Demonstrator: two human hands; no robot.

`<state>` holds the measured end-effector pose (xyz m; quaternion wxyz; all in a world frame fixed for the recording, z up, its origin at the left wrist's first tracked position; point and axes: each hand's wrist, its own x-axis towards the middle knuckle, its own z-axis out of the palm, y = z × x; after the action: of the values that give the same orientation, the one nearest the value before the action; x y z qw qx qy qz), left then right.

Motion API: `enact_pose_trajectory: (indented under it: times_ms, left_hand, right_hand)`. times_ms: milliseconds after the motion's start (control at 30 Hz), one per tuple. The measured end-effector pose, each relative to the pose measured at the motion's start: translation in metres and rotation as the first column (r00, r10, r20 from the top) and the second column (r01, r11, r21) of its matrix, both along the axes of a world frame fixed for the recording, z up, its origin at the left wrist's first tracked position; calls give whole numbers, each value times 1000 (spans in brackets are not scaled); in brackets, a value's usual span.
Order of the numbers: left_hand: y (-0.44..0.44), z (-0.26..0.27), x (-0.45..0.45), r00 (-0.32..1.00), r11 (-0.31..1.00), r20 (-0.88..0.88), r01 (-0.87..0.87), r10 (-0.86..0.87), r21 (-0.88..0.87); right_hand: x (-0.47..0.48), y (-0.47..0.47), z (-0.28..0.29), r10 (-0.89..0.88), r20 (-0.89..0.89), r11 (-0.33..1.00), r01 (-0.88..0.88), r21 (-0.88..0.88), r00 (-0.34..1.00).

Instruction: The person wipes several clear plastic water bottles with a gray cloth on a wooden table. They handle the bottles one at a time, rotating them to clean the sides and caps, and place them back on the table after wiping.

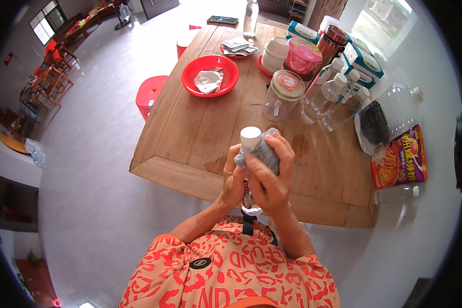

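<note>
Between my hands a clear plastic bottle with a white cap (pixel 250 137) is held up over the near edge of the wooden table (pixel 200 142). My left hand (pixel 233 181) grips the bottle's body from the left. A grey cloth (pixel 267 156) is in my right hand (pixel 275 181), pressed against the bottle's upper side by the fingers. Much of the bottle is hidden by hands and cloth; its base shows just below them.
Ahead stand a red plastic bowl (pixel 188 82) with a white packet, a lidded clear jar (pixel 277 104), capped bottles (pixel 329 96), white bowls (pixel 274 54) and a copper-coloured flask (pixel 331 42). At right lie a large clear jug (pixel 398 106) and a food packet (pixel 400 159). A red stool (pixel 150 92) stands left.
</note>
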<state>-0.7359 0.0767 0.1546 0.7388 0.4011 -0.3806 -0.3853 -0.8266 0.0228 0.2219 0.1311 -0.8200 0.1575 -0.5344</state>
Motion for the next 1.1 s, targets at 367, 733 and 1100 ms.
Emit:
enact_pose_trajectory:
  times_ms: [367, 733, 1100]
  left_hand:
    - [11, 3, -1, 993, 997, -101, 56, -60, -47]
    - [20, 2, 5, 987, 996, 133, 90, -89, -5]
    - [16, 0, 5, 924, 994, 383, 49, -8, -99]
  right_hand:
    - [-6, 0, -2, 167, 240, 926, -236, 295, 956]
    - [-19, -4, 38, 210, 131, 931, -239, 276, 969]
    - [-25, -21, 35, 219, 547, 122, -578, 806, 808]
